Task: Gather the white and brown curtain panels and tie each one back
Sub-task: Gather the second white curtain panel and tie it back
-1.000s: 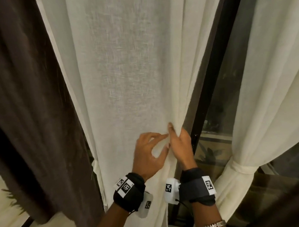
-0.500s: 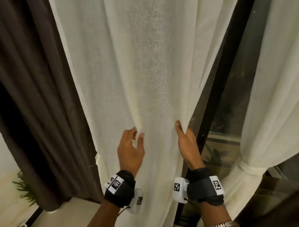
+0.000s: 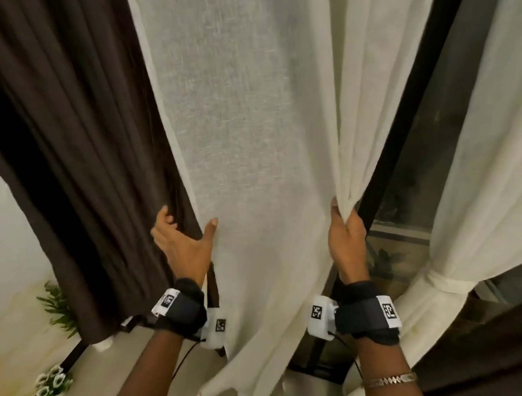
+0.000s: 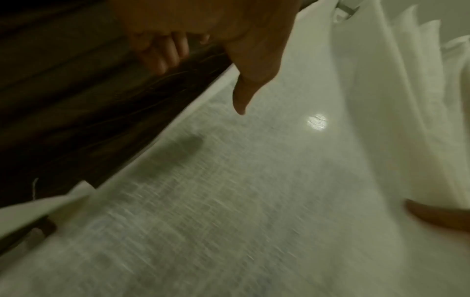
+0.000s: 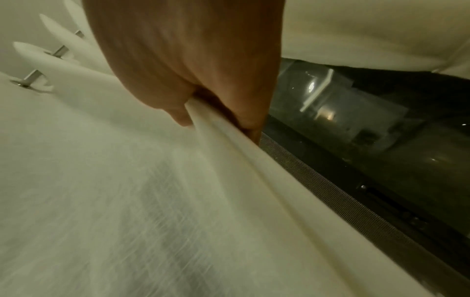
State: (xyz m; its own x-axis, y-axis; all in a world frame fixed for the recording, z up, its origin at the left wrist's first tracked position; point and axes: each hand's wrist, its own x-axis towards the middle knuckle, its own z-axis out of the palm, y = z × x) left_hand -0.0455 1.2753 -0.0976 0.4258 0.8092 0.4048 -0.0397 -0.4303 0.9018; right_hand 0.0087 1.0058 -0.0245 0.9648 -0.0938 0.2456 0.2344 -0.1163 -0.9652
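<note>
A white sheer curtain panel (image 3: pixel 260 138) hangs loose in the middle. My right hand (image 3: pixel 343 221) pinches its gathered right edge (image 5: pixel 213 128) between thumb and fingers. My left hand (image 3: pixel 185 231) is at the panel's left edge, thumb on the front of the white cloth (image 4: pixel 254 160), fingers spread and reaching behind it against the brown curtain (image 3: pixel 72 146), gripping nothing. The brown curtain hangs loose at the left (image 4: pixel 76 120). A second white panel (image 3: pixel 477 188) at the right is tied back with a white band (image 3: pixel 446 282).
A dark window frame (image 3: pixel 406 125) and glass (image 5: pixel 368 124) stand behind the white panels. A pale wall, green plant (image 3: pixel 58 308) and small white flowers (image 3: pixel 51 383) lie at the lower left. Another brown cloth (image 3: pixel 485 352) fills the lower right corner.
My left hand has slid left from beside the right hand to the panel's left edge, spreading the cloth wide. The right hand keeps its pinch on the right edge. The view has shifted left.
</note>
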